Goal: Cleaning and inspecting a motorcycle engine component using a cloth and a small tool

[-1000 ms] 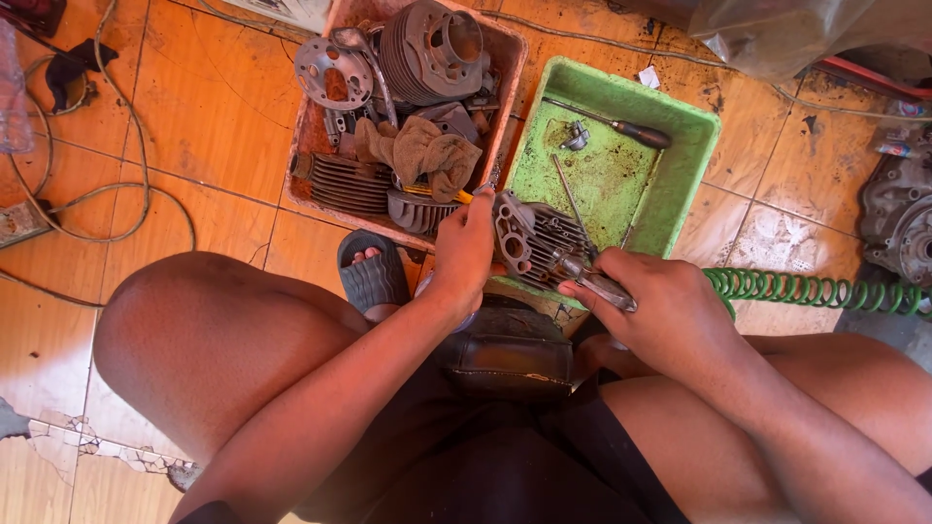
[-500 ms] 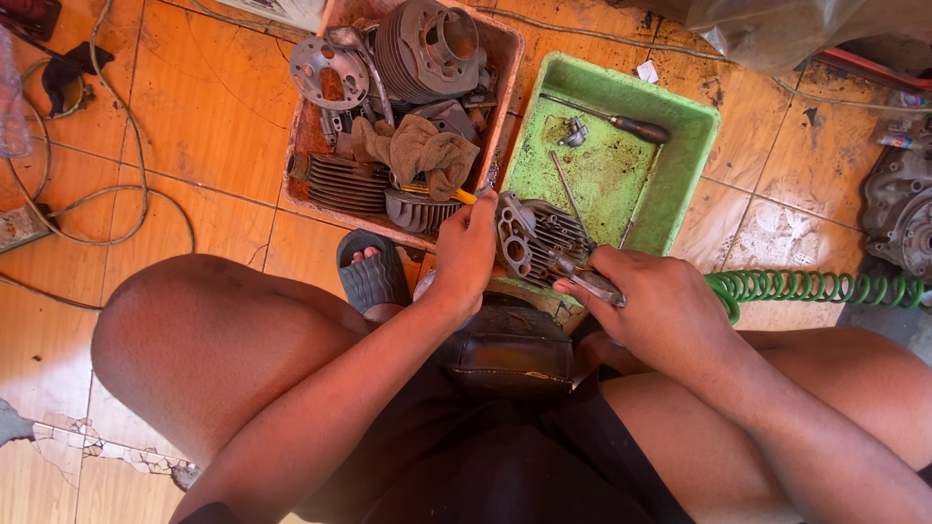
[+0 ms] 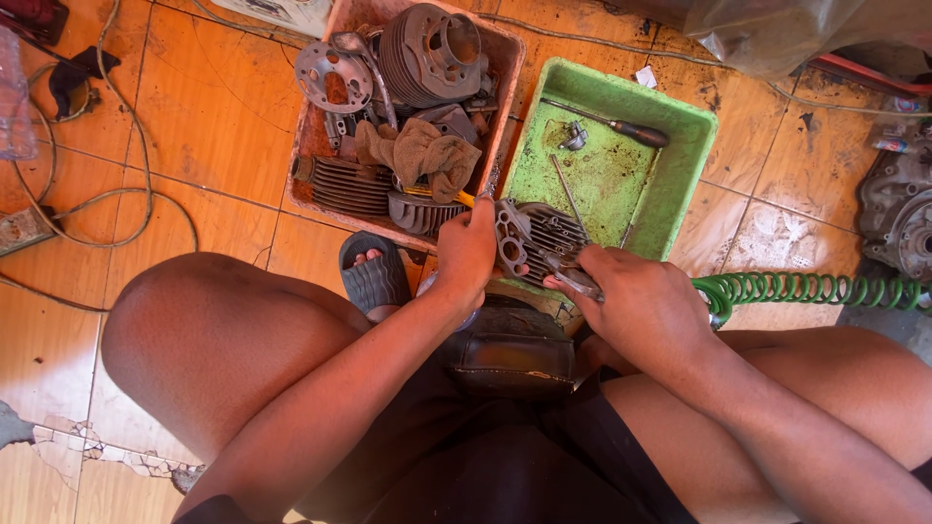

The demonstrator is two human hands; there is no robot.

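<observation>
- Grey finned metal cylinder head (image 3: pixel 539 243) held up over the near edge of the green plastic tray (image 3: pixel 680 184), just above the person's knees.
- Left hand (image 3: pixel 468 254) clamped on the head's left side, fingers wrapped over its flanged end.
- Right hand (image 3: pixel 646 306) closed around a slim metal hand tool (image 3: pixel 571 276), its tip against the fins on the head's near side. Tool type too small to tell.
- Dark rounded seat or pad (image 3: pixel 510 349) sits between the thighs, directly below the head.
- Green tray holds a black-handled screwdriver (image 3: pixel 621 126) near the far wall, a small metal fitting (image 3: pixel 575 138) and a thin metal rod (image 3: pixel 566 192).
- Just left of it, touching or nearly so: reddish-brown plastic tray (image 3: pixel 306 165) packed with parts – large finned grey cylinder barrel (image 3: pixel 432 53), round perforated metal plate (image 3: pixel 333 78), crumpled brown rag (image 3: pixel 419 153), more finned castings (image 3: pixel 345 184).
- Grey slipper (image 3: pixel 374 277) on a foot at that tray's near edge.
- Green coiled air hose (image 3: pixel 815 289) runs off to the right across the orange tiled floor (image 3: pixel 204 116).
- Loose cables (image 3: pixel 87 204) lie at left.
</observation>
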